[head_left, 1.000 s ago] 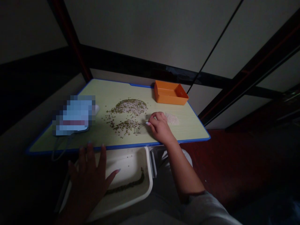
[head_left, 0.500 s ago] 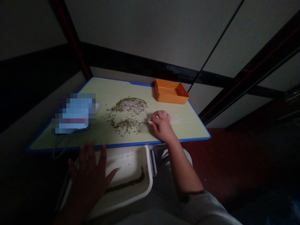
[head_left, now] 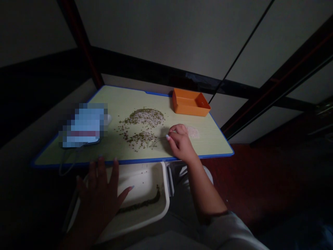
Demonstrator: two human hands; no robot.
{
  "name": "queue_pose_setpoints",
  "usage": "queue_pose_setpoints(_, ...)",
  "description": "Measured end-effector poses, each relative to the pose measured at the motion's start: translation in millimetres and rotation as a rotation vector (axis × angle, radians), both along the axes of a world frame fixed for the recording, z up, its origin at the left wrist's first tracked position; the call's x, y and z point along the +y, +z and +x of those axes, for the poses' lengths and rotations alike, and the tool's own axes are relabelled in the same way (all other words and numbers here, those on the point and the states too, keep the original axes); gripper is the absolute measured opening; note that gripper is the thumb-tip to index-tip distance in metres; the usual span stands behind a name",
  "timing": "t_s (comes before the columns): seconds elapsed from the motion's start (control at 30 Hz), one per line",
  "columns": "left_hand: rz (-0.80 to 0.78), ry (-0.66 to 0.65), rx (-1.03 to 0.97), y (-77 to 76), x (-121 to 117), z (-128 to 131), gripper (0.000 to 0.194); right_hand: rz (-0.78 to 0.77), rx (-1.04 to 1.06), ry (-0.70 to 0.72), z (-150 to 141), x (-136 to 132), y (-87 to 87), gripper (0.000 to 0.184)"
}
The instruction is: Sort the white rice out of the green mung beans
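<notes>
My right hand (head_left: pixel 180 140) is closed near the table's front edge, fingers curled in a pinch. From it a thin clear piece with a curved edge (head_left: pixel 159 140) reaches left to the near side of the scattered grains; its full shape is hard to make out. A mixed pile of small green beans and pale grains (head_left: pixel 147 117) lies mid-table, with a smaller scatter (head_left: pixel 142 139) nearer me. Just beyond my right knuckles is a flat patch of pale grains (head_left: pixel 192 132). My left hand (head_left: pixel 100 189), fingers spread, is over the white bin (head_left: pixel 166 194) below the table edge, holding nothing.
An orange open box (head_left: pixel 191 107) stands at the back right of the blue-edged table (head_left: pixel 125 93). On the left lies a blurred-out device (head_left: pixel 84 126) with a cable. Dark bits line the bin's bottom. A panelled wall (head_left: pixel 161 34) rises behind.
My right hand and the clear piece have shifted very slightly, the piece's tip now a little further left. My left hand stays spread over the bin.
</notes>
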State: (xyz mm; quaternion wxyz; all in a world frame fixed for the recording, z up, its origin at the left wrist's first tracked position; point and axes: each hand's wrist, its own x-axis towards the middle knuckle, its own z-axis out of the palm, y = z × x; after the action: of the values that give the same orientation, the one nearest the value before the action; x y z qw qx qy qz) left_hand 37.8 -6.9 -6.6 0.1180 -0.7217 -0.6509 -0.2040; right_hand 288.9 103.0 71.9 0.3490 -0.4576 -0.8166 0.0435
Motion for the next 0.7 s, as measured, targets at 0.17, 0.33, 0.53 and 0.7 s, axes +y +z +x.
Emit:
queue_pose_setpoints(0.17,-0.003,-0.004,0.009,0.2,-0.3,1.4,0.092,-0.042,-0.017,-0.112,-6.6,-26.3,1.8,0.024)
queue_pose_setpoints(0.33,-0.004,-0.026,0.008,-0.5,0.7,-1.0,0.095,-0.028,-0.107,-0.201,-16.0,-37.4,4.9,0.022)
queue_pose_setpoints(0.53,0.001,-0.029,0.017,-1.2,0.9,-2.1,0.093,0.004,-0.171,-0.289,-16.9,-34.7,1.9,0.023)
queue_pose_setpoints(0.7,0.016,-0.024,0.026,-3.0,1.0,-2.0,0.095,0.01,-0.155,-0.354,-11.3,-34.3,-3.0,0.023)
